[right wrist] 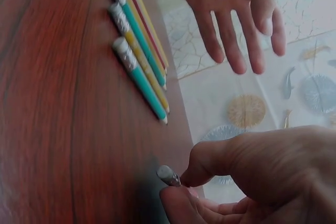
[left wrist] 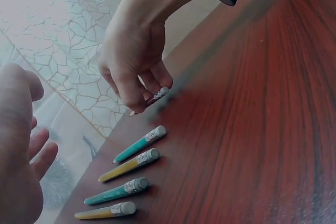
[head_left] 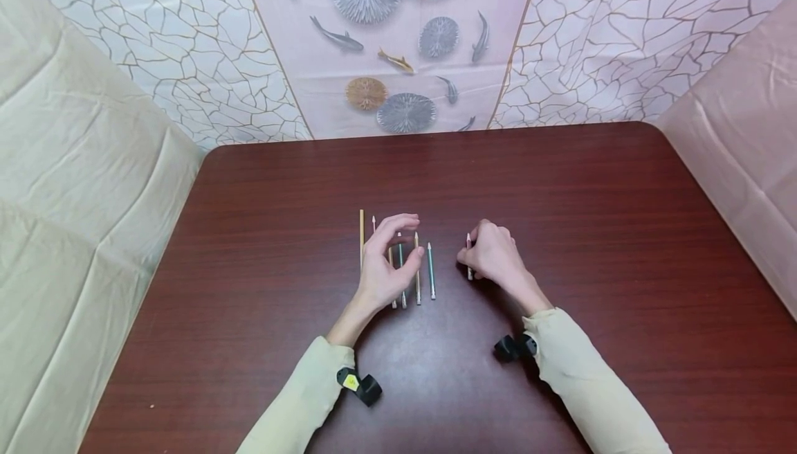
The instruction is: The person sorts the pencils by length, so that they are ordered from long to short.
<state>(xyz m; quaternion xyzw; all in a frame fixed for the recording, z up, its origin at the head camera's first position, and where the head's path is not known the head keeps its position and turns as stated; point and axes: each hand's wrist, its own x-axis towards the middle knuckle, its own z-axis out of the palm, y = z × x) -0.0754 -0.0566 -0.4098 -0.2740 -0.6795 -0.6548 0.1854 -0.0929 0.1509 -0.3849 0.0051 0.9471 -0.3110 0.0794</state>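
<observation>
My right hand pinches a short pencil between thumb and fingers. Its white eraser and metal band poke out toward me, and the fingers hide most of its reddish body. To the left, a row of pencils lies side by side, tips pointing away from me. Nearest the right hand is a teal pencil, beside it a yellow pencil, then another teal pencil. My left hand hovers over the row, fingers spread and loosely bent, with nothing in them. It partly covers the pencils farther left.
A long yellow pencil without a visible eraser ends the row on the left, next to a red pencil. The dark red-brown wooden table reaches back to a patterned cloth. Pale drapes hang at both sides.
</observation>
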